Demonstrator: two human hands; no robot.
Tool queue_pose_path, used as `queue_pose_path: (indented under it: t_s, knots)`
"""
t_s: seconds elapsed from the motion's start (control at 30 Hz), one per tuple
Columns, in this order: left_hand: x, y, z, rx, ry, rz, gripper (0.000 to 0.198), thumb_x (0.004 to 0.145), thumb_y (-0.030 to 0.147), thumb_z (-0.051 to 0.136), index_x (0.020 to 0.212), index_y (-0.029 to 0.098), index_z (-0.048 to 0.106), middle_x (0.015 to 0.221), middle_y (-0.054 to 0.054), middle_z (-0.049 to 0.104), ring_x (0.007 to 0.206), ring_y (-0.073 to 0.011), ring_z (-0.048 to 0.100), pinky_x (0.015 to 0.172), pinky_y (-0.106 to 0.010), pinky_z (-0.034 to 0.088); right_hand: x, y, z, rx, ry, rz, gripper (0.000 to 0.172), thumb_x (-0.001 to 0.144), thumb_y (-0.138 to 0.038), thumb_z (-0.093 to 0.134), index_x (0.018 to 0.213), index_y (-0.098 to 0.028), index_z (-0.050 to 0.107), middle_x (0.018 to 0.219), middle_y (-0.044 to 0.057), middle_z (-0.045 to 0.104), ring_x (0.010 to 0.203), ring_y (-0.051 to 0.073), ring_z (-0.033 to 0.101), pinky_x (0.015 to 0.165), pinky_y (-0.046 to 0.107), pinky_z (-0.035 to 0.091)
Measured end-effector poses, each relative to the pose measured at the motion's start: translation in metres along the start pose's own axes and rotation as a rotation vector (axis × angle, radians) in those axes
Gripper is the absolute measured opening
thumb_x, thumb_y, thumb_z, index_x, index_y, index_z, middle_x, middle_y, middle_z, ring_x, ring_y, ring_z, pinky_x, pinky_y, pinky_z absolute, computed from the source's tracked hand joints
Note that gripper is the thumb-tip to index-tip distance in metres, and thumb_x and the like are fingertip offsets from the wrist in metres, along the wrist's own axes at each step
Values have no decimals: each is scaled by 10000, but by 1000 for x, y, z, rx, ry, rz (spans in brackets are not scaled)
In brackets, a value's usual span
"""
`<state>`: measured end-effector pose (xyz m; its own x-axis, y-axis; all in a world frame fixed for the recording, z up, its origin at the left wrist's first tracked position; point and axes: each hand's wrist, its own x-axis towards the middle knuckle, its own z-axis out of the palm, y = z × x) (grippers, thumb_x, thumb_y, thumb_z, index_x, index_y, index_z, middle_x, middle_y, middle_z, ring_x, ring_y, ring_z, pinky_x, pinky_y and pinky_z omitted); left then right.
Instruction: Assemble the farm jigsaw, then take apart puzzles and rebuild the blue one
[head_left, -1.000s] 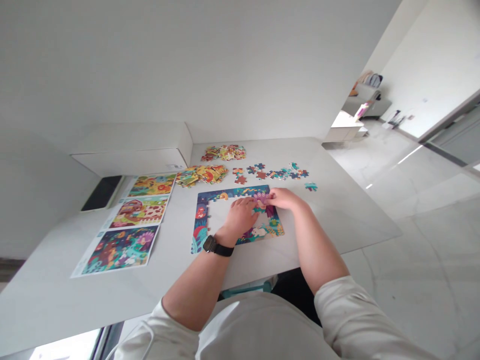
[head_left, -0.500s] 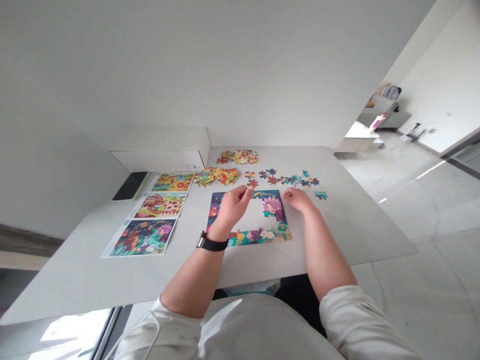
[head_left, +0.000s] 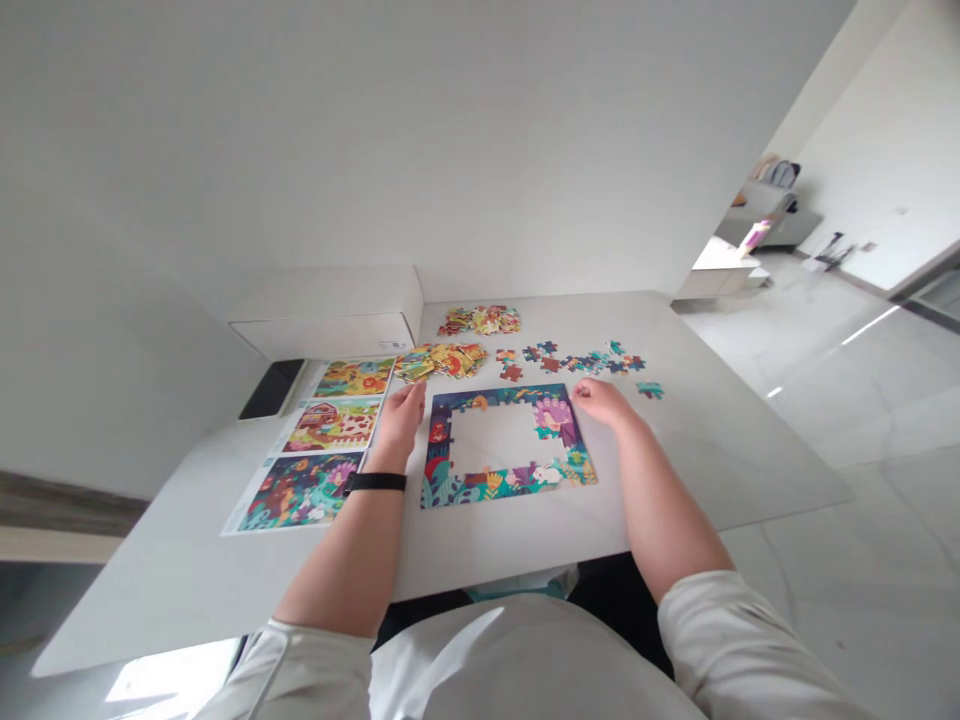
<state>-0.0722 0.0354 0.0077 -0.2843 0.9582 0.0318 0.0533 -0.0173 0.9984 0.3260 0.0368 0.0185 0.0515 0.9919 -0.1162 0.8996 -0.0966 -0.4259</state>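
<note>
The puzzle lies flat on the table as a joined frame of colourful animal pieces around a bare middle, with a purple peacock section at its upper right. My left hand, a black band on its wrist, is closed just left of the puzzle, over the right edge of the picture sheet. Fingers curled together, my right hand is by the puzzle's upper right corner. Whatever either hand holds, if anything, is hidden. Beyond the puzzle are loose brown pieces and dark blue and teal pieces.
A yellow-orange pile of pieces and another mixed pile lie farther back. On the left are a black phone and a white box against the wall. One teal piece lies apart on the right.
My left hand has moved left, off the puzzle, uncovering its left side and middle. My right hand stays near the upper right corner. The view has shifted slightly.
</note>
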Motion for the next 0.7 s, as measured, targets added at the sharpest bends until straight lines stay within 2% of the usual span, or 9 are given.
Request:
queue_pose_path:
  t_s: [0.1, 0.4, 0.53, 0.7]
  knots:
    - [7, -5, 4, -149, 71, -39, 482, 881, 490, 711, 592, 237, 420, 523, 70, 320, 445, -84, 253, 451, -245, 184, 1, 2, 2, 0, 9, 4, 147, 1009, -327, 677, 1062, -230, 774, 1071, 55, 822, 941, 210, 731, 748, 262, 456]
    - [13, -7, 7, -230, 157, -23, 449, 865, 408, 699, 588, 236, 390, 507, 84, 311, 438, -71, 243, 432, -226, 173, 1, 3, 12, -4, 93, 78, 146, 996, -310, 646, 1033, -253, 775, 1068, 44, 827, 992, 227, 741, 774, 272, 484]
    - [14, -7, 6, -244, 164, -16, 454, 866, 407, 700, 592, 236, 380, 503, 89, 289, 445, -71, 222, 438, -227, 160, 2, -1, 12, 14, 183, 155, 180, 993, -273, 631, 1094, -262, 780, 1090, 46, 833, 1030, 230, 756, 833, 283, 523]
    - [14, -7, 7, -254, 181, -25, 460, 871, 420, 693, 586, 238, 383, 500, 85, 283, 449, -76, 208, 440, -243, 134, 16, -7, 0, 33, 212, 103, 239, 989, -244, 633, 1176, -259, 782, 1182, 52, 827, 1105, 225, 759, 953, 302, 551]
